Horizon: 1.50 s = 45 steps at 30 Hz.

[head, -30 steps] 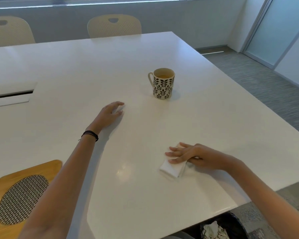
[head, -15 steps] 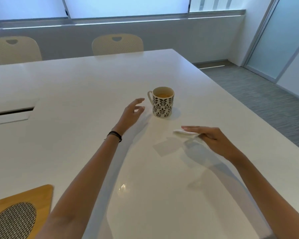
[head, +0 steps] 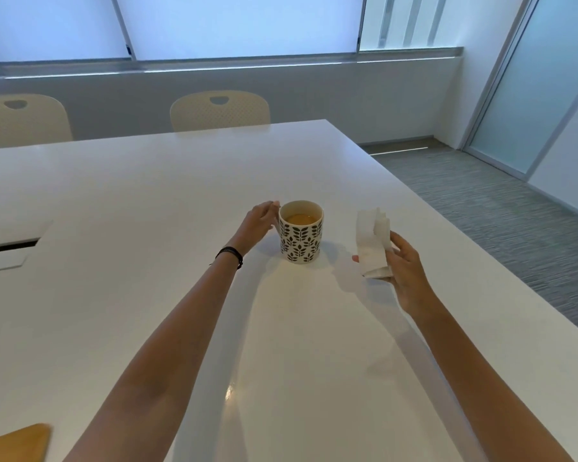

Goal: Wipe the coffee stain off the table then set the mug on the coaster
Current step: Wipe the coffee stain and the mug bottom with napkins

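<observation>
Standing upright on the counter [head: 147,211], the mug [head: 301,231] holds coffee, left hand [head: 259,223] curled at its handle, grip unclear, right hand [head: 406,271] pinching the folded napkin [head: 372,243] aloft beside it; wiping seemingly done, next a level lift toward the wooden coaster [head: 17,443], near-left.

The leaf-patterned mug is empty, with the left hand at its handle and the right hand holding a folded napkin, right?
Not empty: the head view shows tan liquid in the leaf-patterned mug. The left hand is at its handle and the right hand holds a folded napkin.
</observation>
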Each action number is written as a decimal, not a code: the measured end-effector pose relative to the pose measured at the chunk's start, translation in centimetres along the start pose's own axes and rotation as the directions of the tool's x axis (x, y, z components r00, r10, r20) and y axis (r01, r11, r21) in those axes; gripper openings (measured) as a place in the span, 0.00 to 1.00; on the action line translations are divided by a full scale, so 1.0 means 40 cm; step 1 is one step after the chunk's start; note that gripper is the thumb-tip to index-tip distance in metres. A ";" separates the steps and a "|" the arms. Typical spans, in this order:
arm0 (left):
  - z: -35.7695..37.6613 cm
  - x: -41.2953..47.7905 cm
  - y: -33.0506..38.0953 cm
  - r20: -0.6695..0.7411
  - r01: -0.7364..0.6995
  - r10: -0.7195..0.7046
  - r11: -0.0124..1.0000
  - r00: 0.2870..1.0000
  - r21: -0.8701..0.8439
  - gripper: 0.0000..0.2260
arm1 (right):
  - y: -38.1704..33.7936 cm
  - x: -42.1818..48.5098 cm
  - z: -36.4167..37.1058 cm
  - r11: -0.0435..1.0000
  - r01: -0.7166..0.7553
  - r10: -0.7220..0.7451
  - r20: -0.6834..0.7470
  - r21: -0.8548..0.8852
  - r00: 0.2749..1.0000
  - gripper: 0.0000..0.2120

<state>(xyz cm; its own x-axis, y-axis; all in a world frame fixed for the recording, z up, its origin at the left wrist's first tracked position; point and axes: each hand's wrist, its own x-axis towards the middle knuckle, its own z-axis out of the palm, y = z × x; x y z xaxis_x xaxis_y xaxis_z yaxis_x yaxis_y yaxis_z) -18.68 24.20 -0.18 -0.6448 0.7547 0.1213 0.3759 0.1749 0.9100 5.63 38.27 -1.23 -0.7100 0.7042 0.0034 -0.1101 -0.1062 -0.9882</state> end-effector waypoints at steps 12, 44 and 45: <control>-0.040 0.027 -0.020 0.202 0.109 -0.091 0.991 0.975 -0.080 0.19 | 0.014 0.089 0.030 0.987 -0.095 0.119 -0.182 0.133 0.976 0.14; -0.034 -0.032 0.102 -0.098 0.058 -0.086 0.962 0.991 -0.267 0.15 | 0.110 0.125 0.232 0.720 -0.443 0.270 0.372 0.534 0.888 0.10; -0.037 -0.034 0.102 -0.102 0.055 -0.084 0.964 0.991 -0.258 0.15 | 0.113 0.125 0.232 0.716 -0.439 0.254 0.382 0.543 0.888 0.11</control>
<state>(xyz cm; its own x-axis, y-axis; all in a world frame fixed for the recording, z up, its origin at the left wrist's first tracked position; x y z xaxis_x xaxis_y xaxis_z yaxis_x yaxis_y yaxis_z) -17.26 22.93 3.94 -0.7387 0.6688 0.0841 0.1549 0.0470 0.9868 -4.89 34.79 -4.26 -0.9247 0.3300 -0.1898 -0.1449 -0.7662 -0.6261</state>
